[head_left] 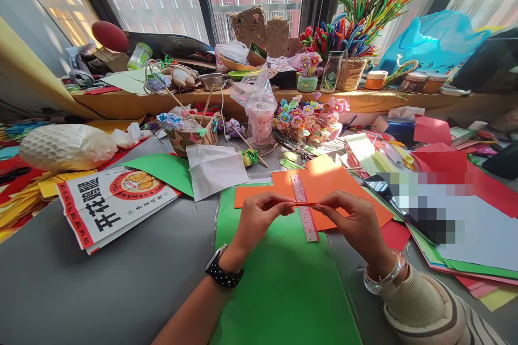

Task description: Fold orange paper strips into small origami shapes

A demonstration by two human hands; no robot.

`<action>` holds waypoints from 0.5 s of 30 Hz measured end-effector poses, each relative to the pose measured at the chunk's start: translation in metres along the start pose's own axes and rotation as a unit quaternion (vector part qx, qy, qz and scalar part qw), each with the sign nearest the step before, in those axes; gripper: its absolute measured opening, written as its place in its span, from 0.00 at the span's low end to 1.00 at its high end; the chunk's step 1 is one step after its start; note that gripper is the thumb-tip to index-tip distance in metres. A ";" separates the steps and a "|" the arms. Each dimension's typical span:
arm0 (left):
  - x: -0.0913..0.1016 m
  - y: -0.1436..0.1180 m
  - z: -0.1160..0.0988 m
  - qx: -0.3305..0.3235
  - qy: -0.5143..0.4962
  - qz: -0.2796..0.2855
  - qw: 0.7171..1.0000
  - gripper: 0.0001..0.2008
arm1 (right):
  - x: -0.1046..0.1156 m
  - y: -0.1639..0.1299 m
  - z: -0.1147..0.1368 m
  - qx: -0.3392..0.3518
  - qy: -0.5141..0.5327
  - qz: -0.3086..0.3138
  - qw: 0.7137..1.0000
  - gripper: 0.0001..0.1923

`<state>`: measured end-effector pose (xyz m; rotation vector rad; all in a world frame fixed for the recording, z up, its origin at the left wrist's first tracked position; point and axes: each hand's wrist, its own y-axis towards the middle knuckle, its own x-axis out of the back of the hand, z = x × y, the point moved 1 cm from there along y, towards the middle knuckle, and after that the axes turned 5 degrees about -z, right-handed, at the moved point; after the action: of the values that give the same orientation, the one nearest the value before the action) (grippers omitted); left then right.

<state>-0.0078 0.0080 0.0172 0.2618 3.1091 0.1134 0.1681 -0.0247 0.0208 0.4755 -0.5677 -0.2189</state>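
My left hand (259, 221) and my right hand (356, 223) pinch the two ends of a thin orange paper strip (306, 204), held level just above the table. Under the strip lies a clear pink ruler (304, 205) on an orange paper sheet (327, 183). A large green paper sheet (279, 280) lies below both hands. A black watch is on my left wrist and a bracelet on my right.
A printed paper bag (105, 202) lies at the left, white folded paper (214, 170) and a basket of paper flowers (190, 132) behind. A plastic cup (260, 116), a flower bunch (307, 116), stacked coloured sheets (465, 215) and a phone (388, 194) are at the right.
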 end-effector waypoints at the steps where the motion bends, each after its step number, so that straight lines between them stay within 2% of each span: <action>1: 0.000 0.000 0.001 0.003 0.001 0.001 1.000 0.07 | 0.000 0.000 0.000 -0.007 0.004 0.003 1.000 0.07; 6: 0.000 0.002 0.002 0.025 -0.018 0.018 0.999 0.09 | 0.001 0.003 -0.001 -0.037 0.020 0.008 0.999 0.09; 10: 0.000 0.001 -0.001 0.038 -0.015 -0.007 0.999 0.08 | 0.000 0.004 -0.002 -0.064 0.040 0.018 0.997 0.10; 15: 0.003 0.002 -0.003 0.055 -0.036 -0.023 0.998 0.10 | 0.001 0.003 -0.004 -0.159 0.095 0.062 0.981 0.13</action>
<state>-0.0106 0.0099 0.0201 0.1902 3.0506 -0.0677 0.1709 -0.0213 0.0199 0.1466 -0.3650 -0.1407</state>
